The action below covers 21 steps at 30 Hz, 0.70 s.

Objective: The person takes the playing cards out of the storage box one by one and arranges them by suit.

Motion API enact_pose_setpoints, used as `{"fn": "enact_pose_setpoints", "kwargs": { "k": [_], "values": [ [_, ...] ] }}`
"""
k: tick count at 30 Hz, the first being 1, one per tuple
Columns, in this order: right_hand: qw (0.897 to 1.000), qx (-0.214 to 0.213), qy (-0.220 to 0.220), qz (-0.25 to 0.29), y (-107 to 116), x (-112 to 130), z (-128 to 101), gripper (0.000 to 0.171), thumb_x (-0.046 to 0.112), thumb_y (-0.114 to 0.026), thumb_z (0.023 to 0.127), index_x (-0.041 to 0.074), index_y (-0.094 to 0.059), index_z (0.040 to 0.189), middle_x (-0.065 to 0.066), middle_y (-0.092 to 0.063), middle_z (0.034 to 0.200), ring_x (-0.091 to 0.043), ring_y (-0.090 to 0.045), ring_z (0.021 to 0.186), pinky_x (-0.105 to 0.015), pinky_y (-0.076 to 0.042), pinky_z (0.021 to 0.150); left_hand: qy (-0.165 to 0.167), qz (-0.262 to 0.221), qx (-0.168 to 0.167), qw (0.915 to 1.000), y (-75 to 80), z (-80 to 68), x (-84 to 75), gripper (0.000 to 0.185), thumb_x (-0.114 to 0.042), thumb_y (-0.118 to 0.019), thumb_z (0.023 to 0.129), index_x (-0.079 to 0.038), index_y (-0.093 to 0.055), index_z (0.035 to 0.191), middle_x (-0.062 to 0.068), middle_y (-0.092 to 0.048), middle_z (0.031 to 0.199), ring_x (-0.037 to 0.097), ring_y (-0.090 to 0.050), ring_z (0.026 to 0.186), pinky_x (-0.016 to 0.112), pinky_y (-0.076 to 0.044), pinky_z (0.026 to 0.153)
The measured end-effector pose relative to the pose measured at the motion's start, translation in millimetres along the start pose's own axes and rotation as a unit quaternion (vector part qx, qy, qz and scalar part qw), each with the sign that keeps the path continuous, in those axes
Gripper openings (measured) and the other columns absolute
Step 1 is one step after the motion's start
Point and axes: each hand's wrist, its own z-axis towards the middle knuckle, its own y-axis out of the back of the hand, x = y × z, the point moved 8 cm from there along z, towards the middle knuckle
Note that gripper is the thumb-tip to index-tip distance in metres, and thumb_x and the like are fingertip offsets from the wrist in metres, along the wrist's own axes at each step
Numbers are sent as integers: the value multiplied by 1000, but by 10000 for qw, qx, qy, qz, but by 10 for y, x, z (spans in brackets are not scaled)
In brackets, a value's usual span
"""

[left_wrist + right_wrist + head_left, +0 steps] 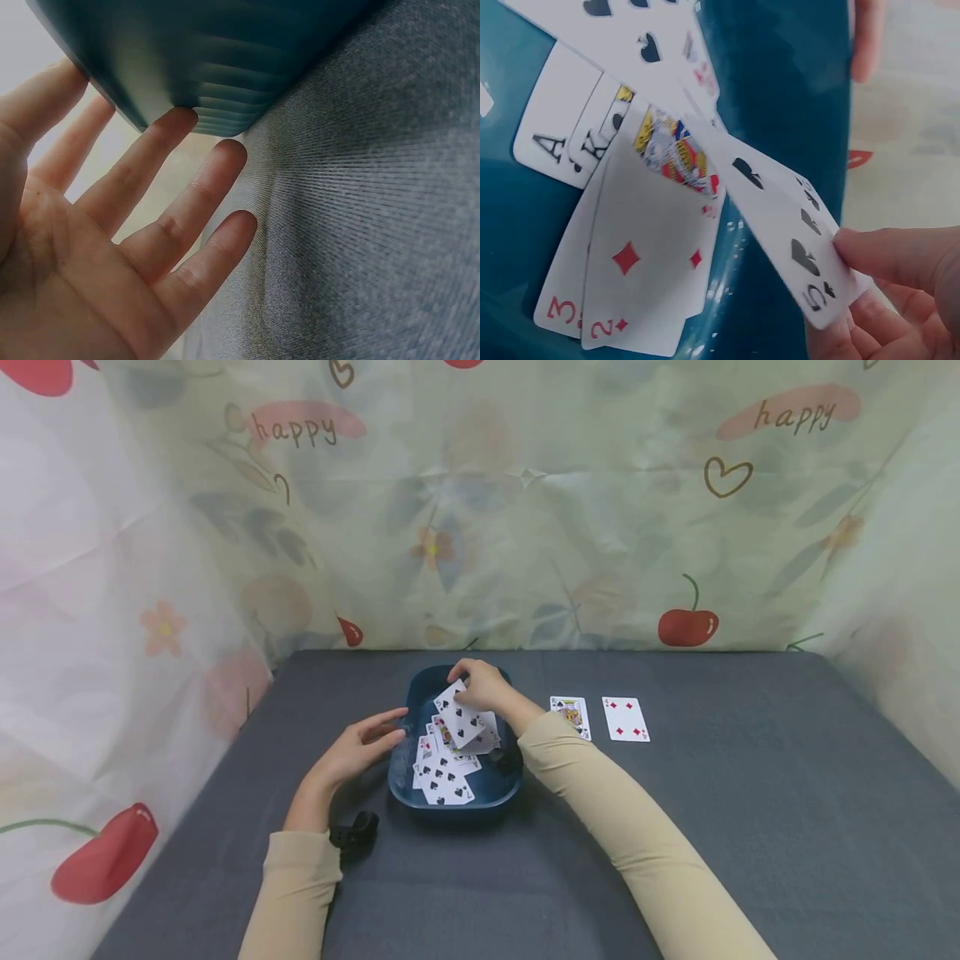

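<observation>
My right hand point(483, 687) is over the far part of a dark blue tray point(397, 777). Between thumb and fingers it pinches a five of spades point(780, 229) by one end, tilted above the other cards. In the right wrist view, a two of diamonds point(630, 262), a three point(555, 300) and an ace point(544, 142) lie overlapping in the tray with several more. At the tray's left side, my left hand point(356, 752) has its fingers spread, with fingertips right at the wall; the left wrist view shows the tray's ribbed outer side point(225, 90) beside them.
To the right of the tray, a king card point(572, 714) and a four of diamonds point(626, 720) lie face up, side by side on the dark grey table point(720, 827). Printed curtains point(525, 527) hang behind and at both sides. A black wrist camera point(356, 832) sits at the left wrist.
</observation>
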Motion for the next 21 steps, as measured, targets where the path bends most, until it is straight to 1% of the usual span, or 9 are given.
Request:
{"fn": "enact_pose_setpoints", "kwargs": {
  "k": [3,6,9,11,16,18,21],
  "values": [
    [9998,9,75,187,39,21,-29,21,7,-61,86,9,-61,107,-13,-62,105,-18,-56,83,-22,-45,64,-3,21,0,10000,1,-6,-6,54,-37,-55,93,-23,-39,142,13,-36,150,31,-41,133,49,-36,109],
    [9990,-76,220,379,94,55,-66,18,6,-61,85,8,-62,103,-10,-62,91,-15,-53,74,-18,-42,60,17,34,-13,10000,1,-12,-7,53,-37,-55,93,-23,-39,142,13,-36,149,31,-42,133,50,-36,109],
    [9975,-173,336,593,151,62,-97,16,5,-62,84,5,-63,100,-5,-57,78,-13,-50,66,-17,-40,56,44,66,-39,10000,2,-11,-2,53,-36,-55,93,-23,-39,142,14,-38,148,31,-43,132,50,-36,108],
    [9965,-227,358,714,190,45,-116,16,6,-63,84,4,-64,100,-2,-54,73,-12,-49,64,-16,-40,55,50,93,-54,9999,4,-5,4,53,-36,-55,93,-23,-39,142,14,-39,147,31,-43,132,50,-37,108],
    [9938,-281,372,1013,279,-40,-163,18,8,-65,83,3,-65,100,-3,-56,72,-11,-51,64,-17,-42,55,85,175,-99,9998,9,-8,6,53,-37,-55,93,-24,-40,142,14,-39,147,32,-44,131,51,-36,108],
    [9922,-292,361,1153,318,-83,-188,18,9,-65,83,3,-65,101,-5,-59,74,-12,-52,66,-17,-43,56,99,183,-110,9997,10,-10,7,53,-37,-55,93,-24,-40,142,14,-39,147,32,-44,131,51,-36,109],
    [9904,-265,277,1329,377,-158,-236,19,11,-64,85,3,-64,103,-9,-61,82,-14,-54,71,-19,-44,60,113,166,-118,9997,9,-12,11,53,-37,-55,93,-24,-39,142,13,-38,148,32,-43,132,50,-36,109]
  ]
}}
